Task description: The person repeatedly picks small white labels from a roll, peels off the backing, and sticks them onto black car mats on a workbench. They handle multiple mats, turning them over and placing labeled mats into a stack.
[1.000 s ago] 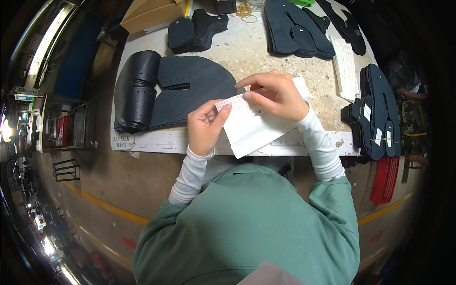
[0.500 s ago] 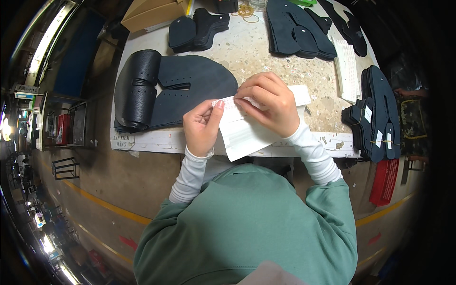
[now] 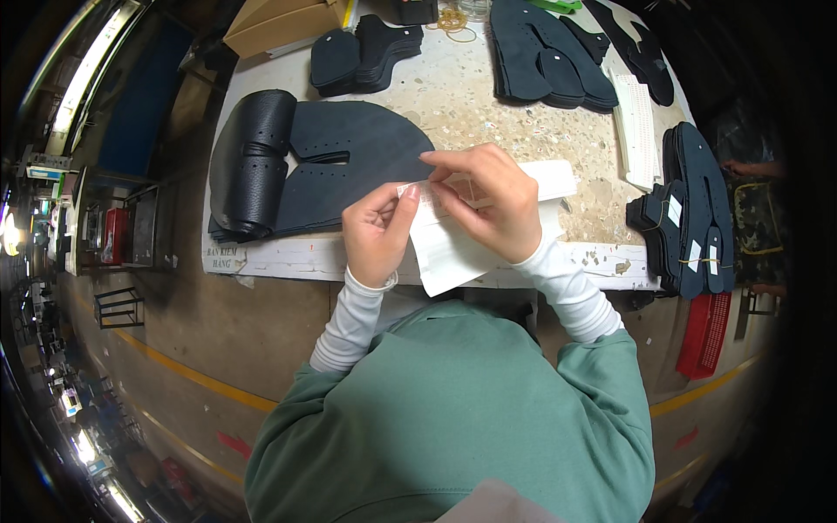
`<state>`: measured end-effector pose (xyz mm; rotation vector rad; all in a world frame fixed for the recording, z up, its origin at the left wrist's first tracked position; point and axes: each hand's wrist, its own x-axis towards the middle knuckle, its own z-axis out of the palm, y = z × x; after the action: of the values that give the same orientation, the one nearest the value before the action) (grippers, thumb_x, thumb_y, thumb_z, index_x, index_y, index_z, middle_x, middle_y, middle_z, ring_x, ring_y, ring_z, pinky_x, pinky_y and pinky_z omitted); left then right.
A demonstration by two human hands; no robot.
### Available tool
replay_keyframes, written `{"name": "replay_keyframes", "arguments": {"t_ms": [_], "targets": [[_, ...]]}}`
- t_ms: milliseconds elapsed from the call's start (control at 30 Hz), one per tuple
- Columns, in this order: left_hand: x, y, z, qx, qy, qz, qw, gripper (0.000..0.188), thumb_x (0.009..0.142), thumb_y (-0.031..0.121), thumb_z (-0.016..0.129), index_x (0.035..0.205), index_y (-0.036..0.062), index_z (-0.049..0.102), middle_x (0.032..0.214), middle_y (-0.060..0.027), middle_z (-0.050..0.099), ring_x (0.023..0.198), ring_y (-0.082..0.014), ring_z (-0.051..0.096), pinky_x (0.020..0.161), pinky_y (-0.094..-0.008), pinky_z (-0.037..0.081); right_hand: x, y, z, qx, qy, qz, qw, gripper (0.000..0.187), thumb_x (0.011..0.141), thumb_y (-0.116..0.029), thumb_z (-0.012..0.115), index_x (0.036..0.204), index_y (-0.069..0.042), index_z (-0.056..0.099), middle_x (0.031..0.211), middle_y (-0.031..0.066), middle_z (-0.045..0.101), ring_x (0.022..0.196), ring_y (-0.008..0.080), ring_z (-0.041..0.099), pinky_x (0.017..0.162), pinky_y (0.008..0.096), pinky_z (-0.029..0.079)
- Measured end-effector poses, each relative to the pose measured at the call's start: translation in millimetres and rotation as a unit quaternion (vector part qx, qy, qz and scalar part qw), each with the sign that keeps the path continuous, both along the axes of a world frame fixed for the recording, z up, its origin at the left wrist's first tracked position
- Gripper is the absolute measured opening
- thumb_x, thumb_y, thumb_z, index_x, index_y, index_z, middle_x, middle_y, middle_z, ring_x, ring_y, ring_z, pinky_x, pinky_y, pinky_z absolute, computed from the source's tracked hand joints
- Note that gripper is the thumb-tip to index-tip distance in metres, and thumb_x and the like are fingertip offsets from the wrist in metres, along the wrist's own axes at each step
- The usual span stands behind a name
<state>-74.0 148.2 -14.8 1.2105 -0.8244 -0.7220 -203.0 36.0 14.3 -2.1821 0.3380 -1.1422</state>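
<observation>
Over the table's front edge I hold a folded white sheet of small printed labels [image 3: 449, 257], its lower flap hanging down. My left hand [image 3: 382, 228] pinches the sheet's top left corner between thumb and fingers. My right hand [image 3: 493, 196] is at the sheet's upper edge, thumb and middle finger closed on it, index finger lifted off. Whether a loose label sits on that fingertip is too small to tell. Behind my left hand lies a stack of large black leather pieces [image 3: 375, 131], its left side rolled over into a perforated black roll [image 3: 261, 166].
Stacked black cut pieces stand at the back left [image 3: 375, 57], the back right [image 3: 554, 65] and the right edge [image 3: 697, 209], the last tied with bands. A white label strip [image 3: 636, 131] lies on the right. A cardboard box [image 3: 283, 26] is at the far left, a red crate [image 3: 704, 336] below the table.
My right index finger has lifted and stretched out to the left, away from the thumb. Both hands and the sheet have shifted very slightly.
</observation>
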Motion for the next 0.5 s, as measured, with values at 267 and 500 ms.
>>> {"name": "replay_keyframes", "arguments": {"t_ms": [267,500], "targets": [[-1.2,-0.5,0.3,-0.002,-0.005,-0.006,1.000,0.016,0.095,0.008,0.060,0.098,-0.0065,0.067,0.082,-0.0034,0.068,0.072,-0.0027,0.059,0.063,-0.0174,0.046,0.1,-2.0,2.1,0.057,-0.013,0.032,0.998,0.043,0.077,0.006,0.067,0.119,-0.002,0.062,0.095,0.0091,0.067,0.084,0.0144,0.067,0.072,0.0270,0.055],[-1.3,-1.0,-0.6,0.006,-0.018,0.013,1.000,0.016,0.095,0.008,0.061,0.097,-0.0064,0.068,0.080,-0.0021,0.068,0.071,-0.0023,0.058,0.061,-0.0175,0.046,5.6,2.4,-2.1,0.096,-0.037,0.023,0.994,0.065,0.071,0.003,0.069,0.132,-0.011,0.054,0.081,0.0036,0.063,0.077,0.0199,0.061,0.074,0.0319,0.048]]}}
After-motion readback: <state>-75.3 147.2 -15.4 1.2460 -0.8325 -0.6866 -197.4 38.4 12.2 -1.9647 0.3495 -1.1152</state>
